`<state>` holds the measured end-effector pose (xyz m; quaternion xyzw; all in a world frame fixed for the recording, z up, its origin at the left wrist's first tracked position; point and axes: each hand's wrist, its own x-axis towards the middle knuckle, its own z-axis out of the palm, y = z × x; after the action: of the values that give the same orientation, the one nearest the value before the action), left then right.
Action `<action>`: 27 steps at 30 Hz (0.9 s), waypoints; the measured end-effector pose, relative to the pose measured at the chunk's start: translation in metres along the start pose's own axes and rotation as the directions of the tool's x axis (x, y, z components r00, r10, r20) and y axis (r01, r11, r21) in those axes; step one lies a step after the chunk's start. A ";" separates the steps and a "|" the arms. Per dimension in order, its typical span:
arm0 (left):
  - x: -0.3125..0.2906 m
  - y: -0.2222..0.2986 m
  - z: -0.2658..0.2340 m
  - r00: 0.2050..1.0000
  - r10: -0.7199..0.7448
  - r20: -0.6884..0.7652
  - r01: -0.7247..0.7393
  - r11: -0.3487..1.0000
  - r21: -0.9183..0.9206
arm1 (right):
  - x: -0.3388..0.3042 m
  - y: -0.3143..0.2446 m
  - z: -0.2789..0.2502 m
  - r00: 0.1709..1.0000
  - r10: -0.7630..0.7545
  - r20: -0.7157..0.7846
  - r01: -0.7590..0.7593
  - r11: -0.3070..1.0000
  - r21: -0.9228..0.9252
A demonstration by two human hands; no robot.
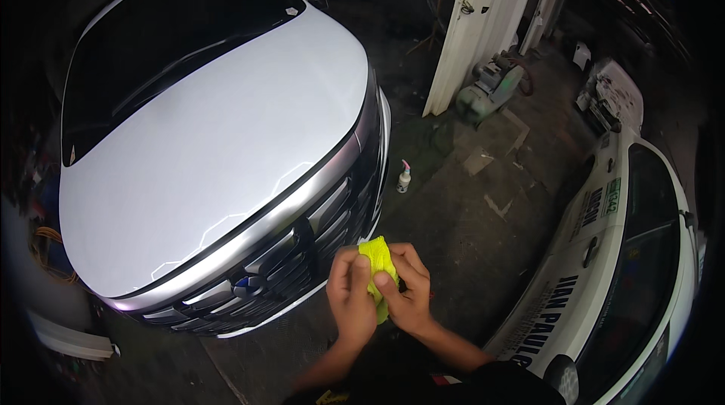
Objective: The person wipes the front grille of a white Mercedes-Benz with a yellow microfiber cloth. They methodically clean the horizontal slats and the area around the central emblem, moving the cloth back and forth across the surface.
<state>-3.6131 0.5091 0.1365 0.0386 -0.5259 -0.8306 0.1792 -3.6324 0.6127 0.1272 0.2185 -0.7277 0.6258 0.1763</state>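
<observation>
A bright yellow cloth (377, 261), bunched and folded, is held between both hands in front of my body. My left hand (353, 292) is closed on its left side, with the thumb pressed against the fabric. From the other side my right hand (406, 288) grips it, the thumb lying across the front. Just beyond my hands and to the left stands a white car (226, 125). Its hood is smooth and shiny, and its dark grille (287, 265) is nearest to my left hand. Neither hand touches the car.
A bottle with a pink top (404, 177) stands on the floor beside the car's front corner. Farther back are a green air compressor (483, 95) and a white pillar (472, 27). Another white car (604, 254) with lettered doors is close on my right. An orange hose (57, 254) lies at far left.
</observation>
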 end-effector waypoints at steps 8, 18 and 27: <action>0.007 -0.018 0.010 0.993 0.114 0.024 -0.114 0.993 0.011 | 0.013 -0.001 -0.002 0.995 0.023 -0.099 -0.023 1.000 -0.003; 0.003 -0.023 0.016 0.994 0.032 0.106 -0.048 0.986 0.159 | 0.019 0.001 -0.015 0.999 -0.053 0.009 0.054 0.985 -0.162; 0.034 -0.018 0.007 0.977 -0.195 -0.086 0.170 0.956 -0.239 | 0.026 -0.007 -0.027 0.971 0.157 0.180 -0.170 0.984 0.056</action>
<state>-3.6513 0.5105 0.1282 0.1110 -0.4098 -0.8955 0.1333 -3.6514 0.6363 0.1514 0.2181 -0.7333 0.6419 0.0516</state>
